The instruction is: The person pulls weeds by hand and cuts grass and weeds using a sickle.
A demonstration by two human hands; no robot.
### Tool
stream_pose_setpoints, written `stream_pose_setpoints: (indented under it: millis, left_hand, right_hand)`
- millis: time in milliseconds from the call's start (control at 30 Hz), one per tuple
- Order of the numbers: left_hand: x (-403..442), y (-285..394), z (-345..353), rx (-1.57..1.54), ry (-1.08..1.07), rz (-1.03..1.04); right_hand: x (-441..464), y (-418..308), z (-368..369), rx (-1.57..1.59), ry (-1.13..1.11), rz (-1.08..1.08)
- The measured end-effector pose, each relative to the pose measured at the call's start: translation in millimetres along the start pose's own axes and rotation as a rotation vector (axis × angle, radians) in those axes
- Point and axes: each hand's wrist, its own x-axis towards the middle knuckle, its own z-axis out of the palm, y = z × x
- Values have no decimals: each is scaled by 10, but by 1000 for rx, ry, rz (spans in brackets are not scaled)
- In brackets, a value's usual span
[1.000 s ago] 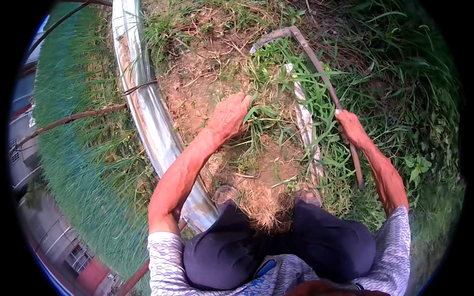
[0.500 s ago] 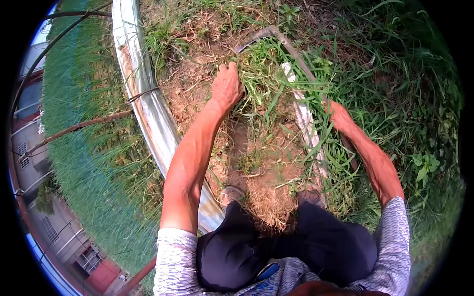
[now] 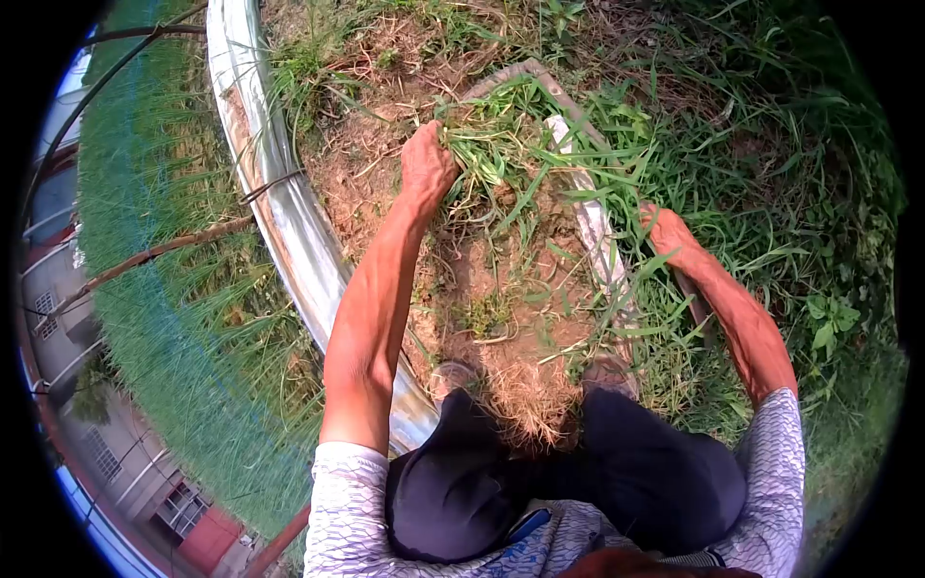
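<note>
Left hand clenches grass; right hand grips sickle handle. Safer with far blade clear of left hand.

1. Grass clump ahead of the shoes, left of the narrow strip.
2. Sickle right of that, curving beyond the clump.
3. Film over to the left, tall plants past it.

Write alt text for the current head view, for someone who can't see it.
A left hand holds a clump of green grass while the right hand grips a sickle, its blade end beyond the clump. Shiny plastic sheeting runs along the left; a tuft of dry grass lies between the shoes.
</note>
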Motion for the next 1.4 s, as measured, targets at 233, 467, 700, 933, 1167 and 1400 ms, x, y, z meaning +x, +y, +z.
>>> stream_pose_setpoints:
  millis: [233,467,700,933,1167,1400]
  left_hand:
    - [-507,369,-212,-27,-431,240]
    - [-591,821,-484,-52,-513,407]
    - [-95,858,-215,165,-90,403]
    - [-43,907,-275,333,-297,394]
    - [7,700,-14,157,-174,451]
    - [-282,758,-54,9,-215,478]
  right_hand:
    - [-209,-556,-416,412,-248,649]
    - [-133,-24,-157,129,-192,474]
    - [184,168,219,-160,187,-321]
    - [-303,173,278,214,-78,439]
    - [-131,-124,281,-114,-180,416]
    - [-895,12,54,70,-65,356]
